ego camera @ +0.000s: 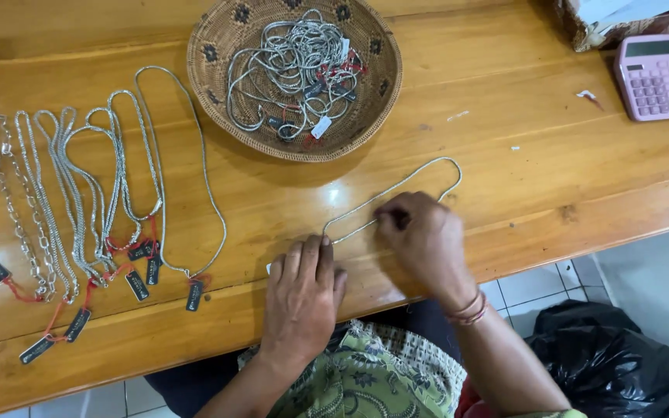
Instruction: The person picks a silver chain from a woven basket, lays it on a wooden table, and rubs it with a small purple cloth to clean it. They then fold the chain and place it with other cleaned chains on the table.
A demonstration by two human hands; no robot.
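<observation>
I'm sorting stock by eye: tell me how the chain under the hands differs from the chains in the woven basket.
The chain under the hands lies alone, stretched into one long loop on the wooden table, with the right hand pinching it and the left hand flat on its end. The chains in the basket sit tangled in a heap, tags showing, untouched. Both look silver-coloured.

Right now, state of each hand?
Left hand: flat, palm down on the wooden table, pressing the near end of the silver chain.
Right hand: fingers pinched on the same chain.
</observation>
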